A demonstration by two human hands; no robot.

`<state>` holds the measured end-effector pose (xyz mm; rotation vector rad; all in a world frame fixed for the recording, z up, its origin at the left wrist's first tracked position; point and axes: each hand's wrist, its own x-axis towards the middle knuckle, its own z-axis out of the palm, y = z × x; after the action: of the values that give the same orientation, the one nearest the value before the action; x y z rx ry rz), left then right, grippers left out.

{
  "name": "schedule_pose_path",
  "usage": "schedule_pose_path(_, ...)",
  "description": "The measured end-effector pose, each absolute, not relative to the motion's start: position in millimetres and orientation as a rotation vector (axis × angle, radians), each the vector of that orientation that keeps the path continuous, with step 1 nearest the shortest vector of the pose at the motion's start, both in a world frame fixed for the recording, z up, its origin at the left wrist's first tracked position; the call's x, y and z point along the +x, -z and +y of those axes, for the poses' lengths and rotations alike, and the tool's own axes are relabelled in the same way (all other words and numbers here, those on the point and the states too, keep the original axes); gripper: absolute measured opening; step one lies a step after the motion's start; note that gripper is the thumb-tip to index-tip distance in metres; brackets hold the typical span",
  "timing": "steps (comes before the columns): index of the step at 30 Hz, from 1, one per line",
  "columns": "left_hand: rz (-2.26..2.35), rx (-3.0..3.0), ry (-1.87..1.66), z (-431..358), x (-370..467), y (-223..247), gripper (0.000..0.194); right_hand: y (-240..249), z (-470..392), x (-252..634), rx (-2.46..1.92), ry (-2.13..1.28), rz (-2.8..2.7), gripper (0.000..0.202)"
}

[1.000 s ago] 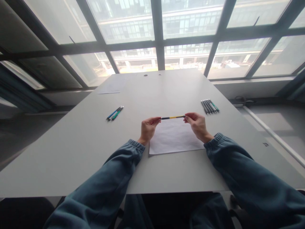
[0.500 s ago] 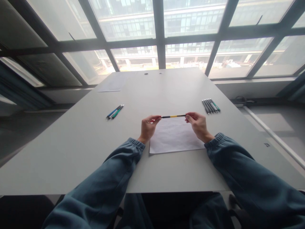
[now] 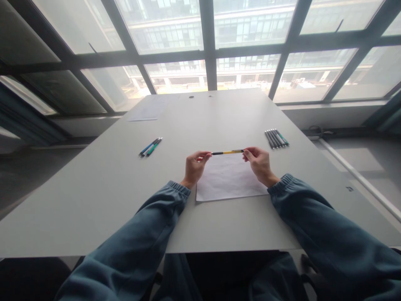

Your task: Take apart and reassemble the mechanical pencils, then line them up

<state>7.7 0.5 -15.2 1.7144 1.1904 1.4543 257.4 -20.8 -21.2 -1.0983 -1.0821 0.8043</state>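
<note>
**Yellow-and-black pen [image 3: 227, 152]: held at both ends, not yet set down**

Reference landmark: the white sheet [image 3: 230, 182] on the table [image 3: 94, 200]. The pen is held level above the sheet's far edge. The left hand [image 3: 194, 167] pinches its dark left end between thumb and fingers; the right hand [image 3: 259, 165] pinches the opposite end, beside the clip.

Status, completed: a row of mostly dark pens [image 3: 277, 139] lies side by side beyond the sheet, to its right. A smaller blue-and-green group of pens [image 3: 151, 147] lies beyond the sheet, to its left. Both groups appear already laid out.

Status, remaining: the held pen belongs to neither group yet; its handling appears to be mid-step. No writing is discernible on the sheet.
</note>
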Motion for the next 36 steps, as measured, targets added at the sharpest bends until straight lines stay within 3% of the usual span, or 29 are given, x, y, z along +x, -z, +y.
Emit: schedule_pose_path(36,1.166,1.752,-1.398,-0.8,8.2,14.4,0.035,24.3,-19.4,261.8,-1.196,-0.626,-1.204,0.032)
